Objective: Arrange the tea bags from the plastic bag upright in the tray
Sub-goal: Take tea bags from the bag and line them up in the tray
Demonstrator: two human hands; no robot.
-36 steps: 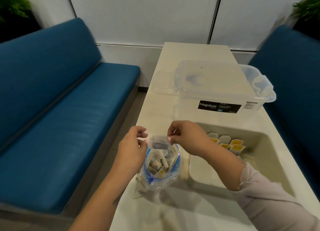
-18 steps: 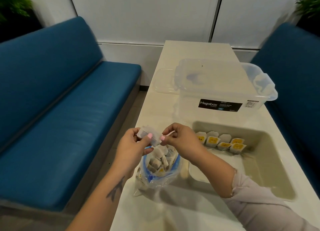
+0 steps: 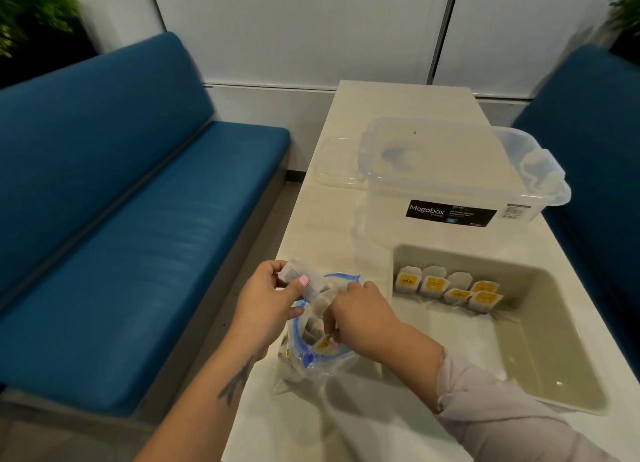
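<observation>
A clear plastic storage box (image 3: 446,181) labelled "Megabox" stands on the pale tabletop (image 3: 398,101) beyond the hands, its lid (image 3: 337,160) lying flat beside it. Blue benches (image 3: 114,198) flank both sides, with green plants (image 3: 31,15) behind.

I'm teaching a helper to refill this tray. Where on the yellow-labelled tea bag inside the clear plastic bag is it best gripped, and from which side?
Probably from above, through the blue-rimmed mouth of the clear plastic bag. The yellow-labelled tea bag lies there with its top edge exposed; pinch that edge flat-face to flat-face, where the right hand already reaches. The bag's walls block the sides.
</observation>
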